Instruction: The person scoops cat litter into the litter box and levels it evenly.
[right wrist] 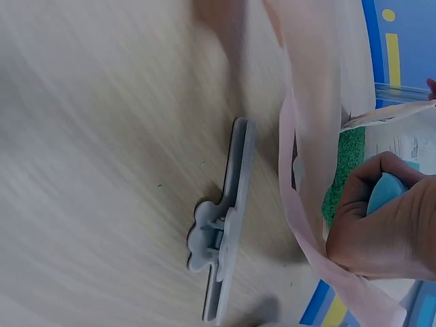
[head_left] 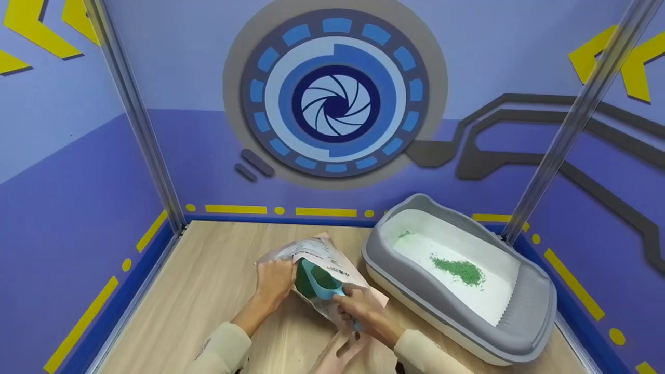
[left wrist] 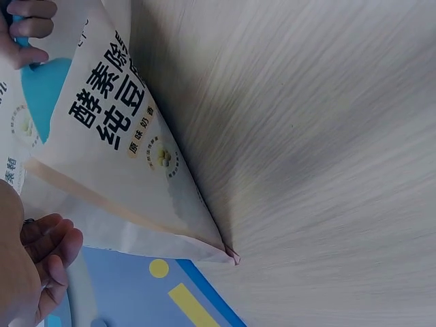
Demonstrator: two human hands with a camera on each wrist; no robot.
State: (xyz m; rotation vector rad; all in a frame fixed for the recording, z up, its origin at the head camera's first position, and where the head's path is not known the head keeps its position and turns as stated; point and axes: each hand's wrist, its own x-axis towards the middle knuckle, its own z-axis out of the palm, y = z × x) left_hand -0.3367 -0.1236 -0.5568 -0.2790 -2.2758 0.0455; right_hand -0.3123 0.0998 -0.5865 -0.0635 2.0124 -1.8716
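Head view: right grip clasps a blue scoop inside an open litter bag on the surface; left grip pinches its left rim. Right, a grey litter box.

Left wrist: the bag reads "酵素除", "纯豆", "原味奶香".

Right wrist: a sealing clip lies nearer.

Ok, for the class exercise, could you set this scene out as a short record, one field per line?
Surface: wood-grain table
Container: printed bag, open at the mouth
Contents: green granules
Tool: blue scoop, in the bag's mouth
Left hand: holds the bag's edge
Right hand: grips the scoop's handle
Right of bag: gray-rimmed tray, some green granules on its white floor
Also on table: gray clip
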